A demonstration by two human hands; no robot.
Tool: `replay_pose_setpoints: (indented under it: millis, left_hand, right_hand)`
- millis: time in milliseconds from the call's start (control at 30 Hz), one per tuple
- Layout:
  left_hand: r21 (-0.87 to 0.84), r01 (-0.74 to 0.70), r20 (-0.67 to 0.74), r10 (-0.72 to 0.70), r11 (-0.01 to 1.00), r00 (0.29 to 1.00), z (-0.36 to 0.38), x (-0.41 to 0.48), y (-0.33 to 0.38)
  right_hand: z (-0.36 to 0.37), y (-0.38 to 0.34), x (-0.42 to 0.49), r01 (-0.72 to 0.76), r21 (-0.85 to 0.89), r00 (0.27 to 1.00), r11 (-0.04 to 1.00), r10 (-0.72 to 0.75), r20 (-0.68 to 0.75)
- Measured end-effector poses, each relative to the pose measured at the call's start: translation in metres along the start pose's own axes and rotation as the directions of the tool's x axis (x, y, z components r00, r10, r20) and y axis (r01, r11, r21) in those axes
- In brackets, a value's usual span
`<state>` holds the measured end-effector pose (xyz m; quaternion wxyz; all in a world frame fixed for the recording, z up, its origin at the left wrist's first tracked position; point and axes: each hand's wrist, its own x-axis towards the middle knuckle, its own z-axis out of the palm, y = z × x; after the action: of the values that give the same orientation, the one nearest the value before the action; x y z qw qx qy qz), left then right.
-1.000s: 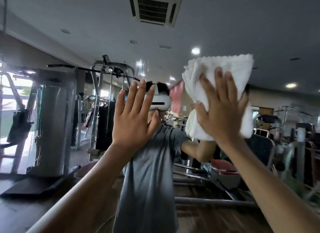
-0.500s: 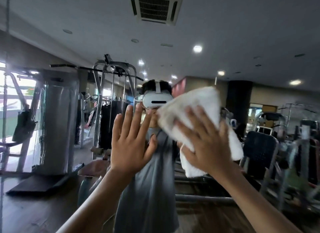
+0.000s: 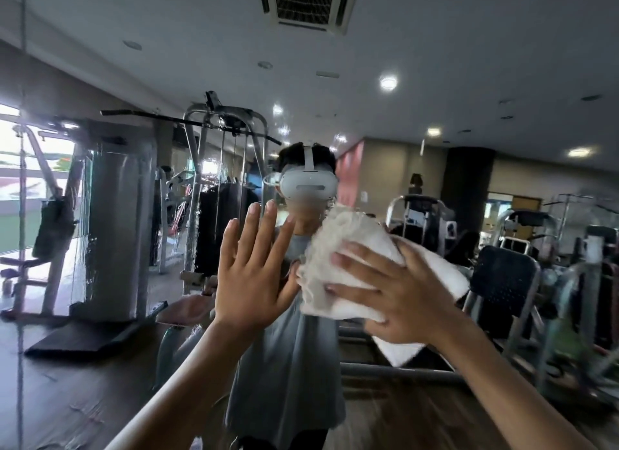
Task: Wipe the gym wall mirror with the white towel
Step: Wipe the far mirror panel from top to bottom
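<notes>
**Inspector:** Position of the white towel (image 3: 351,248)?

**Assistant:** Bunched against the wall mirror (image 3: 469,64) at centre, just below the reflected headset (image 3: 308,184). One corner hangs loose beneath the wrist.

**Inspector:** Hands?

**Assistant:** The right hand (image 3: 402,295) lies over the towel with fingers spread and straight, pressing it to the glass rather than clutching it. The left hand (image 3: 254,275) is flat, fingers extended and close together, palm toward the mirror just beside the towel. It seems braced on the glass, but I cannot confirm contact.

**Inspector:** Change over the last second?

**Assistant:** The towel has travelled from high on the right, down and leftward to the centre. It now nearly meets the left hand, which dropped a little lower in view.

**Inspector:** Meaning for the task?

**Assistant:** In my judgement one diagonal stroke is under way and the upper right has had a pass. Smeary streaks (image 3: 83,248) remain on the glass at left, so that section looks outstanding. The left hand may also leave prints needing a further wipe.
</notes>
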<state>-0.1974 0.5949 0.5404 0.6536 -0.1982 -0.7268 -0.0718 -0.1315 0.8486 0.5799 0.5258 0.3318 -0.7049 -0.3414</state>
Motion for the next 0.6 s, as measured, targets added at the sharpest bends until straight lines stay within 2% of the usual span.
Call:
replay_pose_setpoints:
  millis: [33,67,100,167,200,233,267,333,367,400,433,467,500,533,600]
  left_hand:
    - [0.003,0.010,-0.009,-0.010,1.000,1.000,0.000,0.000,0.001]
    - [0.007,0.021,-0.020,-0.020,1.000,1.000,0.000,0.000,0.001]
    - [0.009,0.024,-0.031,-0.024,1.000,0.999,-0.001,0.000,0.002]
    - [0.006,0.018,-0.046,-0.018,1.000,0.999,-0.002,0.002,0.002]
    - [0.004,0.017,-0.051,-0.017,1.000,0.999,-0.001,0.003,0.002]
    - [0.003,0.023,-0.052,-0.023,1.000,0.998,-0.001,0.002,0.002]
    - [0.001,0.030,-0.048,-0.030,1.000,0.998,0.000,0.000,0.003]
    - [-0.005,0.028,-0.033,-0.028,1.000,0.999,0.000,-0.013,0.005]
    - [-0.006,0.022,-0.025,-0.022,1.000,0.999,0.001,-0.022,0.007]
    - [-0.003,0.019,-0.014,-0.019,1.000,1.000,0.002,-0.033,0.010]
    - [0.000,0.023,-0.011,-0.023,1.000,1.000,0.003,-0.043,0.012]
    - [0.002,0.032,-0.018,-0.032,0.999,0.999,0.003,-0.049,0.014]
    - [-0.001,0.040,-0.031,-0.040,0.999,0.999,0.004,-0.052,0.016]
    - [-0.004,0.044,-0.041,-0.044,0.999,0.998,0.004,-0.052,0.017]
    - [-0.005,0.041,-0.050,-0.041,0.999,0.998,0.005,-0.049,0.017]
  right_hand:
    - [-0.001,0.015,-0.003,-0.003,0.001,1.000,1.000,0.003,-0.007]
    - [-0.002,0.026,-0.003,-0.113,-0.001,0.993,0.994,0.113,-0.037]
    - [-0.004,0.031,0.001,-0.302,0.006,0.949,0.953,0.302,-0.087]
    - [-0.004,0.014,0.015,-0.633,0.065,0.751,0.771,0.632,-0.190]
    - [-0.001,-0.004,0.021,-0.710,0.085,0.676,0.700,0.710,-0.199]
    - [0.003,-0.023,0.024,-0.714,0.085,0.674,0.695,0.715,-0.183]
    - [0.008,-0.040,0.021,-0.640,0.065,0.752,0.766,0.641,-0.152]
    - [0.011,-0.053,0.008,-0.308,0.033,0.949,0.951,0.309,-0.062]
    - [0.009,-0.044,0.002,-0.147,0.028,0.989,0.989,0.147,-0.021]
    - [0.006,-0.032,-0.002,-0.039,0.031,0.999,0.999,0.039,0.010]
    - [0.004,-0.019,-0.002,0.007,0.043,1.000,0.999,-0.009,0.029]
    - [0.002,-0.005,-0.001,-0.022,0.044,1.000,0.999,0.021,0.023]
    - [-0.001,0.005,0.002,-0.135,0.031,0.991,0.990,0.135,-0.004]
    - [-0.003,0.008,0.006,-0.306,0.023,0.950,0.952,0.307,-0.053]
    - [-0.002,-0.007,0.017,-0.613,0.054,0.775,0.788,0.614,-0.151]
